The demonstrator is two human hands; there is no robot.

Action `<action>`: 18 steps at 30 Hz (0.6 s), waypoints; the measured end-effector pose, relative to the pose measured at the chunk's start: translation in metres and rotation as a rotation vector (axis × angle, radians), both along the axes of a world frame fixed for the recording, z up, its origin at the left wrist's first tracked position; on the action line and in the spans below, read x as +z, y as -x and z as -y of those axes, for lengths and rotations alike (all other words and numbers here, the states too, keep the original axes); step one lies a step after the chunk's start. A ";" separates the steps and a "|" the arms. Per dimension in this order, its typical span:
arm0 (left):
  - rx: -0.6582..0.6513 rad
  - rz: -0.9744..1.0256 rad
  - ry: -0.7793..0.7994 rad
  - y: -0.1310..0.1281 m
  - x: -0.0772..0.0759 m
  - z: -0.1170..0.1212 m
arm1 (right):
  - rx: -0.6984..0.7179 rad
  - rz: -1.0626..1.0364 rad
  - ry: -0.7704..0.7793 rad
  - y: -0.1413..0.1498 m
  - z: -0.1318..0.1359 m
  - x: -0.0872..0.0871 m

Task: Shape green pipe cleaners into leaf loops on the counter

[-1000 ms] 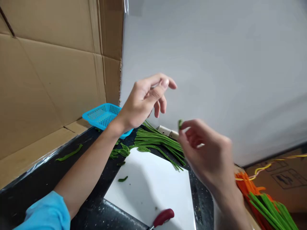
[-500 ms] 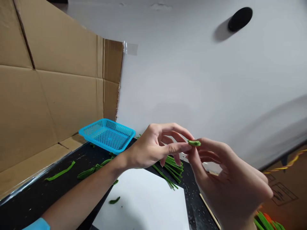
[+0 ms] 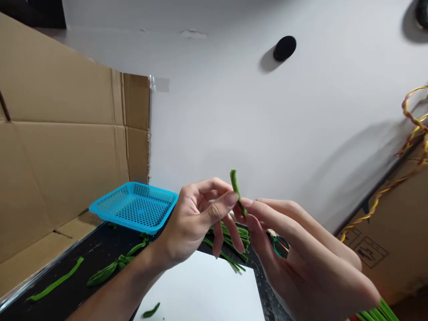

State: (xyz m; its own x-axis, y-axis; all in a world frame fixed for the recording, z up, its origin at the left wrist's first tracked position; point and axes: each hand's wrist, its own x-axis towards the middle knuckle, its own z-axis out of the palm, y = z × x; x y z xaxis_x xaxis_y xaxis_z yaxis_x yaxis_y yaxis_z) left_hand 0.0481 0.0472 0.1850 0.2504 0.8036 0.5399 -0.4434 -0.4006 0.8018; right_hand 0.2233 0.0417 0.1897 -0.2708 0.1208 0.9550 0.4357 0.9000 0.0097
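A short, fuzzy green pipe cleaner piece (image 3: 235, 182) stands nearly upright between my hands, above a white sheet (image 3: 203, 285). The thumb and forefinger of my left hand (image 3: 197, 218) pinch it around its middle, the other fingers hanging loosely. At its lower end, the thumb and fingertips of my right hand (image 3: 301, 249) close on it. Another small green piece (image 3: 151, 310) lies on the sheet near its lower left. Behind my fingers rests a bundle of green stems (image 3: 230, 238), partly hidden.
A blue perforated basket (image 3: 140, 207) sits at the back left by a cardboard wall (image 3: 67, 151). Green leaf-like shapes (image 3: 105, 271) and a flat green strip (image 3: 56, 280) lie on the black tabletop (image 3: 67, 307). Twisted yellow wire (image 3: 377, 203) runs along the right.
The green piece has gone from lying sideways to nearly upright between my fingers. Both hands appear further left in view, and the camera has shifted, bringing more of the right side into sight.
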 end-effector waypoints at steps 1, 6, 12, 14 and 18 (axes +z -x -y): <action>0.004 -0.003 0.001 -0.001 0.001 0.001 | 0.006 0.001 -0.010 0.000 0.000 0.000; 0.088 -0.048 -0.003 0.000 0.003 -0.001 | 0.022 0.027 0.013 0.001 -0.004 0.001; 0.202 -0.060 0.001 0.003 0.008 -0.006 | -0.015 0.108 0.055 -0.004 -0.012 0.003; 0.185 -0.021 0.037 0.002 0.009 -0.005 | -0.022 0.113 0.061 -0.005 -0.013 0.003; 0.019 0.159 0.185 0.002 0.010 -0.003 | 0.014 0.139 0.070 -0.002 -0.011 0.004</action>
